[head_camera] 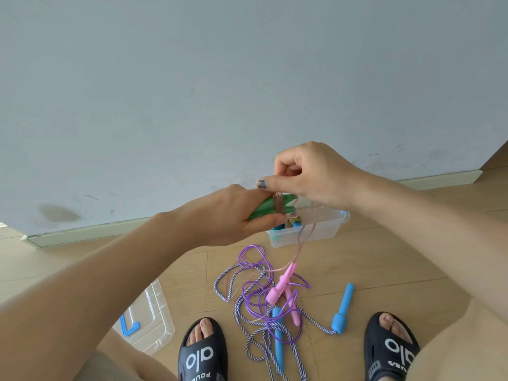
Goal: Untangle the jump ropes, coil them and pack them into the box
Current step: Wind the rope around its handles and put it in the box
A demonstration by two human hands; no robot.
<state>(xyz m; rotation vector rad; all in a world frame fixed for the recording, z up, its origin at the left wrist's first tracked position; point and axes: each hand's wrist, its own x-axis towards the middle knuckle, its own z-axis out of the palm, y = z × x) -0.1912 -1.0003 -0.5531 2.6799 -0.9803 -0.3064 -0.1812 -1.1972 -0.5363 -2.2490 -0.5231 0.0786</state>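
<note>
Green handles (264,209) sit tight in our left hand (231,215), and thin pink cord (302,229) is wound around them. Our right hand (310,174) pinches that cord just above the handles. We think we are in the coiling step. The clear box (316,232) waits on the floor just behind, with some rope already inside. Near our feet the purple rope (255,295), striped rope (239,312) and pink handles (280,287) lie in one knot. Next we should wrap the loose cord round, then drop the bundle in the box
</note>
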